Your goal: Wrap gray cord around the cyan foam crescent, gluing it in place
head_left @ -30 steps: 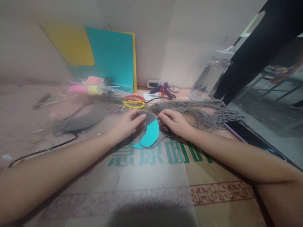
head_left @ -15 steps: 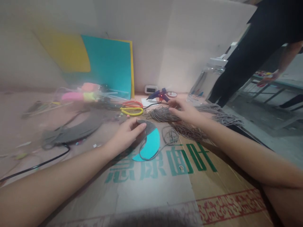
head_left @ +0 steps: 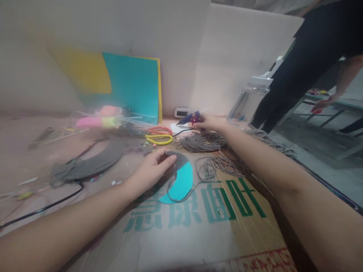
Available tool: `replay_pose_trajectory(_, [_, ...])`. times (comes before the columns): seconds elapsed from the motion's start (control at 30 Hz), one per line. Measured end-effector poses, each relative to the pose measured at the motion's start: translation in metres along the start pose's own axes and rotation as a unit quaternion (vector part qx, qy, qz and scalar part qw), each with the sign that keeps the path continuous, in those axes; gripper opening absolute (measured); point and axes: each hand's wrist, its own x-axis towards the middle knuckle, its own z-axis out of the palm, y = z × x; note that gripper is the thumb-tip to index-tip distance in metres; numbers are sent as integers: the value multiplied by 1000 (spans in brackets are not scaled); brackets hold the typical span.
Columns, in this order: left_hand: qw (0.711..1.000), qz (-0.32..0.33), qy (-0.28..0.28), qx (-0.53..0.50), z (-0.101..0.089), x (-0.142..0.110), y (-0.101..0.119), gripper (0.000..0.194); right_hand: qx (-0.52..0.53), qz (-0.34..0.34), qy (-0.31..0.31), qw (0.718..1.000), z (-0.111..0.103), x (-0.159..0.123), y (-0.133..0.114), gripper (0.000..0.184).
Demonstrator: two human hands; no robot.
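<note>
Left hand (head_left: 153, 167) pinches the crescent (head_left: 185, 182), judged light and bendable, best gripped at its grey end (head_left: 180, 159); right hand (head_left: 211, 124) at glue gun (head_left: 188, 119), fingers' closure unclear.

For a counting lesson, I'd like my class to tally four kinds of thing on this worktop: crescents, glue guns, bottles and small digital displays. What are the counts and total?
Crescents: 2 (turquoise-and-gray crescent, larger gray crescent)
Glue gun: 1
Bottle: 1
Digital display: 1
Total: 5
</note>
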Motion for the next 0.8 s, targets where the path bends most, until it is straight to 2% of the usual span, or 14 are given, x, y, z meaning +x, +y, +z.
replay_pose_trajectory(0.2, [1000,6,-5,3,0,1,-6,29,29,25,13,999,8,6,-4,24])
replay_pose_trajectory(0.4, [1000,-1,0,-17,1,-1,2,29,95,28,24,995,-5,-11,-19,18])
replay_pose_trajectory(0.53, [1000,-14,3,-23,1,-3,8,26,128,22,43,991,-18,-46,-36,24])
replay_pose_trajectory(0.63, [1000,-13,9,-19,1,-3,9,23,189,-39,81,978,-24,-86,-50,23])
replay_pose_trajectory(0.7, [999,-6,12,-35,1,-2,9,22,194,-50,91,976,-24,-114,-59,20])
replay_pose_trajectory(0.8, [998,10,14,-57,1,-2,8,21,197,-79,71,975,-18,-153,-64,11])
